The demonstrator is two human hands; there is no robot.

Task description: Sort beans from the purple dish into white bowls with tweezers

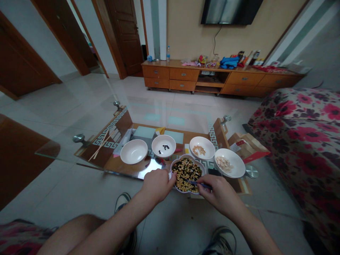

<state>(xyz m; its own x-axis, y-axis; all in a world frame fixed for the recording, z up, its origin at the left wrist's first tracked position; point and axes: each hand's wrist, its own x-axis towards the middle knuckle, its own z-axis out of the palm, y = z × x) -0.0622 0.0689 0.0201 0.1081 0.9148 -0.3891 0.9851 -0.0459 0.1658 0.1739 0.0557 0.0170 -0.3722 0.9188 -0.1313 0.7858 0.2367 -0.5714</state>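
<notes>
A scalloped white bowl [187,174] heaped with mixed dark and pale beans sits at the near edge of the glass-topped table [79,152]. My left hand [158,185] grips its left rim. My right hand [219,194] holds thin blue chopsticks [198,184] with their tips over the beans. Beyond the bowl stand several round white bowls: an empty one [134,151], one with a few black beans [163,146], one with small tan beans [204,147], and one with pale flat seeds [230,163].
Two wooden chopsticks [102,145] lie on the table's left side. A brown paper bag [247,148] sits right of the table, beside a floral sofa [300,141]. A wooden sideboard [220,79] with assorted items stands against the far wall.
</notes>
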